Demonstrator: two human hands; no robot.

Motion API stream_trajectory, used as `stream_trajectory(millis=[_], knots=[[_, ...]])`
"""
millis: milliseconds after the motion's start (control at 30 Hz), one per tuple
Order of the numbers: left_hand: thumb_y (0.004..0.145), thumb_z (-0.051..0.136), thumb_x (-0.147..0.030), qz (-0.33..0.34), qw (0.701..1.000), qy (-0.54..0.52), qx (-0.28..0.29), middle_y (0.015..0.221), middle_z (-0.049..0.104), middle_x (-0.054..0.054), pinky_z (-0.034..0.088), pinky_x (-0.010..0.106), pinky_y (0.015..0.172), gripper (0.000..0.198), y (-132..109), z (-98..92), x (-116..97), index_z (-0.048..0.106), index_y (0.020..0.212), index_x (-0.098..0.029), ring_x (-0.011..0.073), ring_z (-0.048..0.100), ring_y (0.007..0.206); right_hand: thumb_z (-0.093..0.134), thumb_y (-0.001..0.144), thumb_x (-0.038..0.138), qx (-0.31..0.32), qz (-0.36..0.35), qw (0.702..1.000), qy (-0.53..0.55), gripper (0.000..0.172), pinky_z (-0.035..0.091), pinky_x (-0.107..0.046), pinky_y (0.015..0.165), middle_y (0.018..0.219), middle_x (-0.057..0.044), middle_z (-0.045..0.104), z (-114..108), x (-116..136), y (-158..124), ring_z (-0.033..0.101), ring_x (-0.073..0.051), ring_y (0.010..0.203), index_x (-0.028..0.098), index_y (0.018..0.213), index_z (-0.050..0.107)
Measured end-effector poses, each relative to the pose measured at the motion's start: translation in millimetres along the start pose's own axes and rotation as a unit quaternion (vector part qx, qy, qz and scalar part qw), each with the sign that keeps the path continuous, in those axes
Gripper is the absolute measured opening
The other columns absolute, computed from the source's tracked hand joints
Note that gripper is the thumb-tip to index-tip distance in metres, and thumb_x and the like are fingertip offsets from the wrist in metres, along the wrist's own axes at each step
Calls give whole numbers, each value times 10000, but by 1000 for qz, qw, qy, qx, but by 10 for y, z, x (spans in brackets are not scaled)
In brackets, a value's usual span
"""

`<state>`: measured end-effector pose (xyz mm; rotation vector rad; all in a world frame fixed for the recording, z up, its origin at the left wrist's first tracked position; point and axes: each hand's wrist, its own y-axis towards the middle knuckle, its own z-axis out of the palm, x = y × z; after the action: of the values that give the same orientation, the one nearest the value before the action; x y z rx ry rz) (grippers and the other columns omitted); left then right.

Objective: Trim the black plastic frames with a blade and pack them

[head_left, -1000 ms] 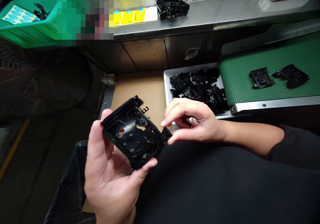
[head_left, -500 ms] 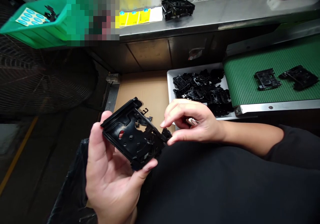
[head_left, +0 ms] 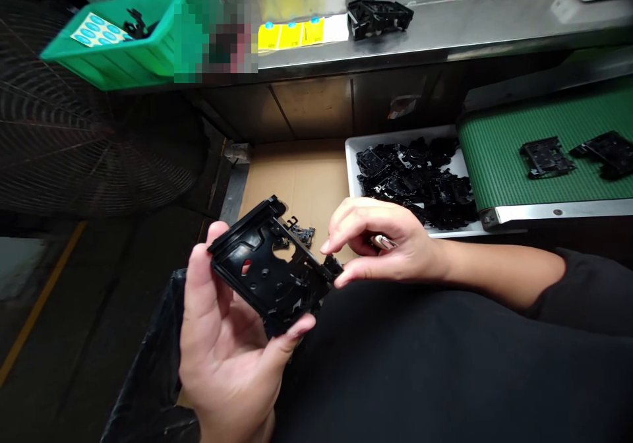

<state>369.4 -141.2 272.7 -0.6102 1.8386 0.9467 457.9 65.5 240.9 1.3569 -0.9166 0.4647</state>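
My left hand (head_left: 225,344) holds a flat black plastic frame part (head_left: 270,273) by its edges, thumb on the left side and a fingertip under the lower corner. My right hand (head_left: 383,245) is curled beside the frame's right corner, thumb and forefinger pinching a small black tab (head_left: 332,268) on it. A small metal tool (head_left: 383,240) shows in the palm of that hand. Just behind the frame a small black scrap (head_left: 301,232) lies on the cardboard.
A white tray (head_left: 352,149) full of black plastic parts sits beside a green conveyor belt (head_left: 499,159) carrying two parts (head_left: 546,156). A steel shelf (head_left: 469,14) above holds another black part (head_left: 378,16), yellow labels and a green bin (head_left: 119,47). A fan grille (head_left: 74,140) stands left, cardboard (head_left: 301,173) in front.
The view has shifted so the surroundings slid to the right. Both hands keep the same grip on the frame; a small black scrap now shows on the cardboard behind it.
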Motion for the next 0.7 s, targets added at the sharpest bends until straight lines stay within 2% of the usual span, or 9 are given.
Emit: stream_trajectory(millis=[100,200,400,467,567,700], knots=[[622,910,-239,7,1000,-6,6,1630,368,-68,369,479,1226,1022,-14,-145,41,418,1501,-412,300,202,1553,797,860,310,3,0,1000,6,254,556,-272,677,918,-51,678,137,-6,47,644,-139,811,153,1031,693],[569,940,-233,19,1000,-13,3,1631,372,-50,361,482,1228,1089,-33,-299,87,413,1509,-388,319,201,1549,810,847,272,0,-5,1000,23,243,557,-267,672,908,-52,675,285,-8,102,643,-140,813,145,1023,699],[661,893,-272,5,1000,9,-8,1626,363,-103,362,470,1243,967,-107,-598,101,421,1483,-465,290,195,1550,854,793,203,4,-5,999,38,249,532,-242,629,879,-56,675,598,-7,208,633,-138,792,125,992,725],[693,874,-228,4,1000,10,-12,1636,352,-77,334,453,1256,953,-139,-709,111,409,1497,-442,277,195,1550,850,796,203,11,-5,999,38,245,527,-239,621,874,-52,675,707,-11,238,627,-135,780,133,996,727],[669,890,-171,19,1000,-2,-14,1652,334,2,326,446,1247,1015,-201,-894,148,384,1525,-370,290,181,1551,854,792,211,26,-3,999,41,259,523,-243,620,864,-50,670,882,-25,279,614,-134,759,133,1003,727],[677,874,-117,1,1000,-5,-25,1680,260,37,369,448,1208,1036,-333,-1152,202,356,1535,-380,314,213,1539,850,797,195,47,1,998,45,265,527,-256,649,867,-52,658,1141,-34,339,612,-139,774,121,1017,722]])
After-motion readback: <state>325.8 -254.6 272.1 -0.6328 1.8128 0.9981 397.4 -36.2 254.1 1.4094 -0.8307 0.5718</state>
